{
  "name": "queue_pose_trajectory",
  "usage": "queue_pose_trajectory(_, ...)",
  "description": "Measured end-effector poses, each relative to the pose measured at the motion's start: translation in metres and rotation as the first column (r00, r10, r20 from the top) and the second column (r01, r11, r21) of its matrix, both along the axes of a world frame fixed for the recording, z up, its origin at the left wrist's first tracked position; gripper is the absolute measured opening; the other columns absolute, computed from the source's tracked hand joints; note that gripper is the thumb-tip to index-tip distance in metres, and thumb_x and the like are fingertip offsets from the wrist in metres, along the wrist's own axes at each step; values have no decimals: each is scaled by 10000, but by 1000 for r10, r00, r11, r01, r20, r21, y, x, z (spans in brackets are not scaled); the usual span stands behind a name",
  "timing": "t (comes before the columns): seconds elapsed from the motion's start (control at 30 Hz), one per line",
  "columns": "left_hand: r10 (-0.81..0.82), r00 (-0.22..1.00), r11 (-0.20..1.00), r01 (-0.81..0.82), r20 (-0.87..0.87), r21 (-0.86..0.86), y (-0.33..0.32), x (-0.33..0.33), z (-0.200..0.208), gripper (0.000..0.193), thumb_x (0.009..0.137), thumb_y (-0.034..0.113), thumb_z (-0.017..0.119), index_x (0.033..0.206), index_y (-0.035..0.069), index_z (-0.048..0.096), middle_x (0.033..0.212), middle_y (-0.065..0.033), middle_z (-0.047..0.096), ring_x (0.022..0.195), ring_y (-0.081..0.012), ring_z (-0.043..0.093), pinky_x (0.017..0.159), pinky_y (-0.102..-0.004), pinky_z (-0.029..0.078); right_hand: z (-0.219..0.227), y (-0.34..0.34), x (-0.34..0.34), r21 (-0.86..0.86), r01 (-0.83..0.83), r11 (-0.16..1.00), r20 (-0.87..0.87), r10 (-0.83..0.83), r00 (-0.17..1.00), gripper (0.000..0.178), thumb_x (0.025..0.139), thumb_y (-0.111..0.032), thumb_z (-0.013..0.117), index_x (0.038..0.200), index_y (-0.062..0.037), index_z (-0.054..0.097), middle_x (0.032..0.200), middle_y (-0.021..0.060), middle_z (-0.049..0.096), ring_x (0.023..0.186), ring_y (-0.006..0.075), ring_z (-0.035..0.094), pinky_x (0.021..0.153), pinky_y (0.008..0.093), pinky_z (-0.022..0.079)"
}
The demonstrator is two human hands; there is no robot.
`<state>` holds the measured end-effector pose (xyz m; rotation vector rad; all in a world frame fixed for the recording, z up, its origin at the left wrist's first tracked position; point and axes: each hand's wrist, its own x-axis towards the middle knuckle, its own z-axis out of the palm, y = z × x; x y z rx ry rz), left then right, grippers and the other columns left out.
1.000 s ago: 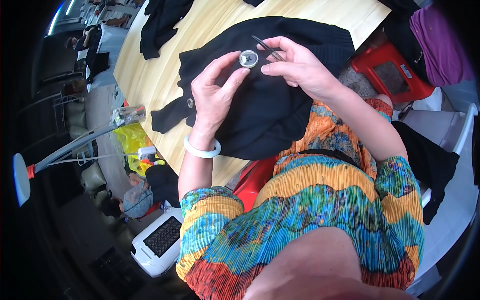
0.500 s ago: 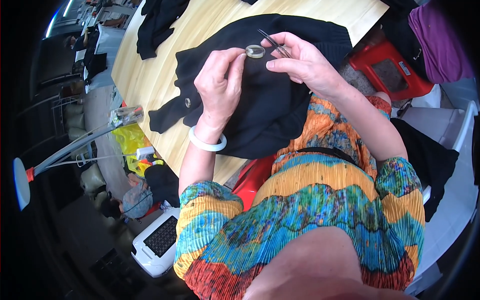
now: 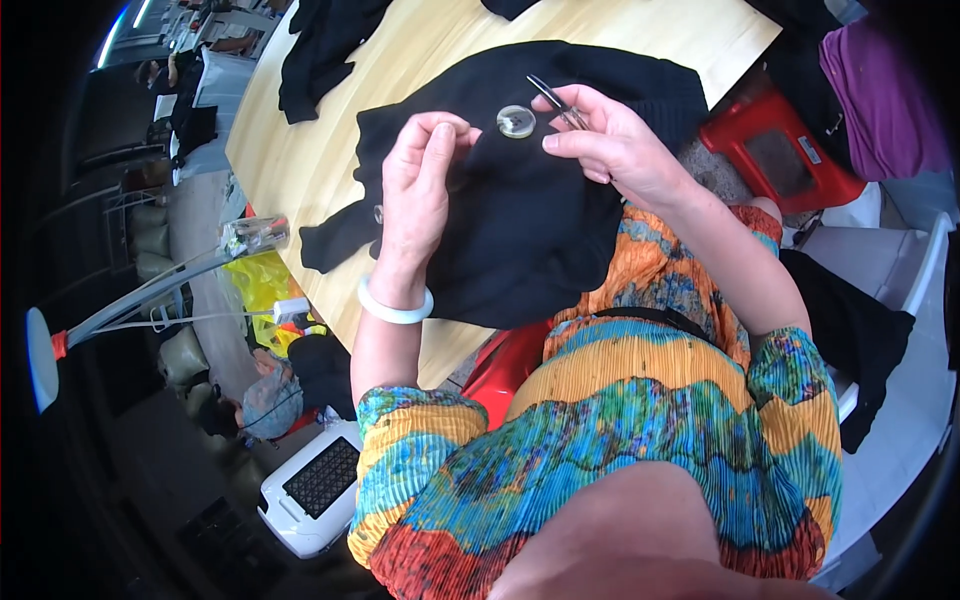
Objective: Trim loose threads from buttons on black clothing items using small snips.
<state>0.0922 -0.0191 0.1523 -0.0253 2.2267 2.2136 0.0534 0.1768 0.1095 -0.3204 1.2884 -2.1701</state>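
Observation:
My left hand (image 3: pixel 418 185), with a white bangle (image 3: pixel 396 302) at its wrist, is closed in a pinch; what is between its fingertips, if anything, is too small to make out. Just right of those fingertips is a large round translucent button (image 3: pixel 516 122) with a dark centre, seen against a black knit garment (image 3: pixel 520 230). Whether it lies on the cloth or hangs above it, I cannot tell. My right hand (image 3: pixel 610 140) holds dark thread snips (image 3: pixel 556 101), their points up and to the left. Another button (image 3: pixel 379 214) shows partly beside my left wrist.
The garment is spread on a pale wooden table (image 3: pixel 420 75). More black clothing (image 3: pixel 320 60) lies at its far left. A lamp arm (image 3: pixel 160 280) reaches in at the left. Red stools (image 3: pixel 770 150) stand below the table edge, and a grey-white bin (image 3: pixel 900 300) is at my right.
My left fingertips have come away from the button's edge and moved slightly left. The button now shows its face more fully. My right hand still holds the snips, a little lower.

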Motion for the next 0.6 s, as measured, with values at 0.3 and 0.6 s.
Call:
queue_pose_trajectory(0.3, -150, 968, 988, 137, 203, 76, -22, 7, 3, 285, 751, -22, 494, 1024, -13, 576, 861, -18, 592, 714, -55, 509, 638, -177, 396, 8, 3, -2, 90, 78, 993, -289, -49, 956, 319, 818, -91, 556, 1113, -22, 459, 883, 1, 567, 695, -3, 471, 463, 122, 302)
queue_pose_trajectory(0.6, -277, 937, 926, 202, 212, 319, -44, 17, -3, 311, 709, -53, 463, 1003, -60, 564, 965, -100, 593, 899, -146, 546, 824, -240, 402, 9, -22, -21, 267, -191, 945, -613, 319, 722, 366, 765, 38, 443, 1127, -13, 460, 1090, 90, 526, 1062, 180, 483, 908, 284, 375)
